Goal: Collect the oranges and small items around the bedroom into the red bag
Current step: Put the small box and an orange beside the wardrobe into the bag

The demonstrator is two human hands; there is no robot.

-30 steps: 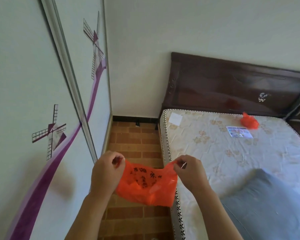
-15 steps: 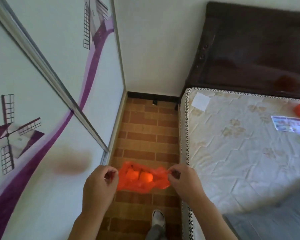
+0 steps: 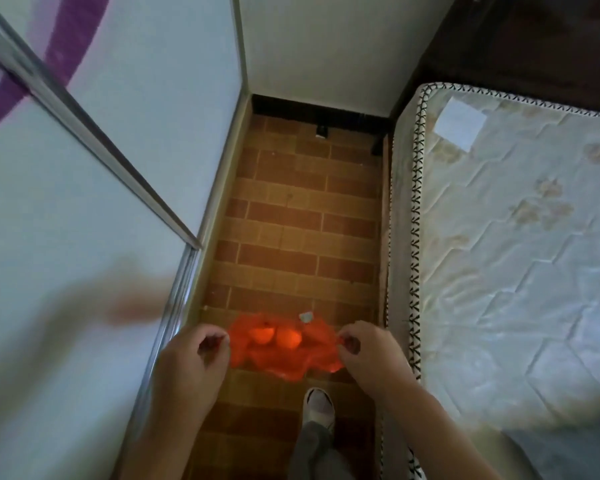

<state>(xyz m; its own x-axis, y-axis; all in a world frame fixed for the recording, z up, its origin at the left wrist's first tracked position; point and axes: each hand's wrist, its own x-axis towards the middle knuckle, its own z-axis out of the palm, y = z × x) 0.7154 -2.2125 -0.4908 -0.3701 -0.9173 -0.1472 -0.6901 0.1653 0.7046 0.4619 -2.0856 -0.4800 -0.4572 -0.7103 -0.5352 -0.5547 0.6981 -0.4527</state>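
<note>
- The red bag (image 3: 284, 351) hung over the brick floor (image 3: 291, 220), stretched long from left to right, its mouth facing up.
- Two oranges (image 3: 276, 336) sat inside it, side by side.
- The left hand (image 3: 191, 355) pinched its left edge.
- The right hand (image 3: 368, 351) pinched its right edge, beside the mattress (image 3: 516, 254).

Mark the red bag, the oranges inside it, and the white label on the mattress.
red bag (image 3: 284, 365), head view: lower crumpled plastic between the hands.
oranges (image 3: 289, 337), head view: the right one of two seen through the plastic.
white label (image 3: 459, 123), head view: centre of the patch at the mattress corner.
</note>
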